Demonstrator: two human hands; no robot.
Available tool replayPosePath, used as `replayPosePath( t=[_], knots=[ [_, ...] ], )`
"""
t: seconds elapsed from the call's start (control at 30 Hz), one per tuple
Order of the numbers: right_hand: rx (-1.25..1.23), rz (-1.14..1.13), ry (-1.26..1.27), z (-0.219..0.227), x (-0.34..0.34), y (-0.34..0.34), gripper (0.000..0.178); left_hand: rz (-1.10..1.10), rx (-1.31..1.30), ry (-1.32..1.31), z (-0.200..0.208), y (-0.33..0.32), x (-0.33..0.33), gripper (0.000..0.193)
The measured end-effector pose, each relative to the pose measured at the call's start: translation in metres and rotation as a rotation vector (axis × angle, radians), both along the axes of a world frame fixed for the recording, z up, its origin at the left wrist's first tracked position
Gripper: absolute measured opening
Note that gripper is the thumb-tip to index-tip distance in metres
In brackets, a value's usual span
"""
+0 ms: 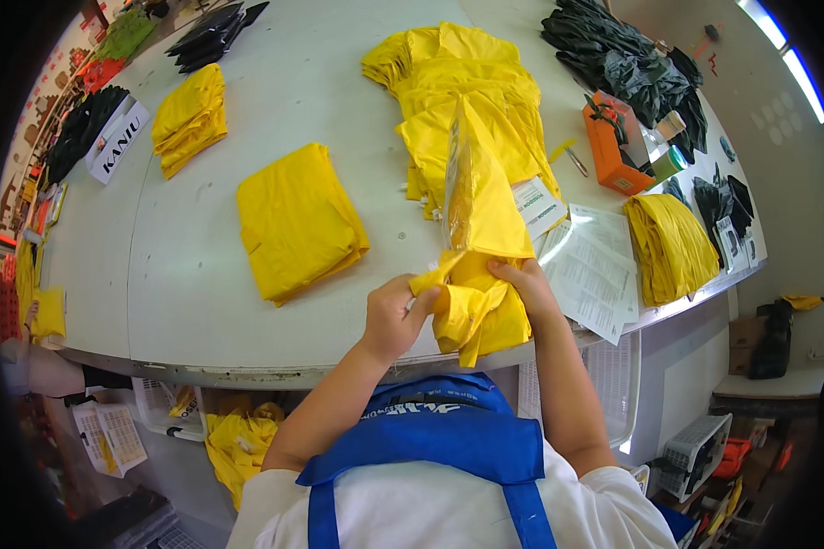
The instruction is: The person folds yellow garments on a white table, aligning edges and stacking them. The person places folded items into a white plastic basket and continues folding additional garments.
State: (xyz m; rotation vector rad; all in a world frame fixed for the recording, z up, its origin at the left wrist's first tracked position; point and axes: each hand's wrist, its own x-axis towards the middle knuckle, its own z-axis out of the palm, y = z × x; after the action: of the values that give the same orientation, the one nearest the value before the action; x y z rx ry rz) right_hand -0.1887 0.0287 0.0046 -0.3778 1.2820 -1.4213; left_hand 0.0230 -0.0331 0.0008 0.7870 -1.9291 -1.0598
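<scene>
Pinching yellow garment (487,328), left fingers (422,306) closed, right fingers (505,270) closed, yellow pile (476,82) beyond, papers (592,267) at right

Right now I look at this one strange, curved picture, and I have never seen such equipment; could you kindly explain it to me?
There is no machine here, only two bare hands. The picture comes from a wide fisheye camera worn on the head, looking down, so straight edges bend. The left hand and right hand both hold a yellow cloth above the near edge of a pale table. On it lie a folded yellow bundle, paper sheets and an orange box.
</scene>
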Motion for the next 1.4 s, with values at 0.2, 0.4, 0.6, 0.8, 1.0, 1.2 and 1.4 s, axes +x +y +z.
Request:
replayPosePath(
  t=[0.2, 0.4, 0.6, 0.8, 1.0, 1.2, 1.4],
  knots=[
    [-0.095, 0.074, -0.193, -0.013, -0.007, 0.009, 0.057, -0.418, 0.357, 0.212, -0.055, -0.002, 0.022, 0.062],
    [-0.170, 0.083, -0.316, -0.007, 0.006, 0.006, 0.052, -0.399, 0.526, 0.331, -0.038, 0.001, -0.007, 0.091],
    [-0.176, 0.077, -0.413, -0.015, 0.007, 0.006, 0.054, -0.072, 0.356, 0.178, -0.032, 0.006, -0.014, 0.079],
    [-0.203, 0.004, -0.514, -0.023, 0.004, 0.008, 0.050, 0.044, 0.260, -0.126, -0.027, 0.007, -0.015, 0.072],
    [-0.293, -0.091, -0.534, -0.030, -0.006, 0.004, 0.042, 0.007, 0.277, -0.099, -0.051, 0.016, -0.016, 0.063],
    [-0.061, -0.239, -0.036, -0.024, -0.014, -0.003, 0.040, -0.046, 0.708, 0.161, -0.057, 0.024, -0.010, 0.038],
    [-0.119, -0.236, -0.137, -0.023, -0.009, 0.004, 0.039, -0.062, 0.467, 0.101, -0.060, 0.023, -0.007, 0.029]
  ],
)
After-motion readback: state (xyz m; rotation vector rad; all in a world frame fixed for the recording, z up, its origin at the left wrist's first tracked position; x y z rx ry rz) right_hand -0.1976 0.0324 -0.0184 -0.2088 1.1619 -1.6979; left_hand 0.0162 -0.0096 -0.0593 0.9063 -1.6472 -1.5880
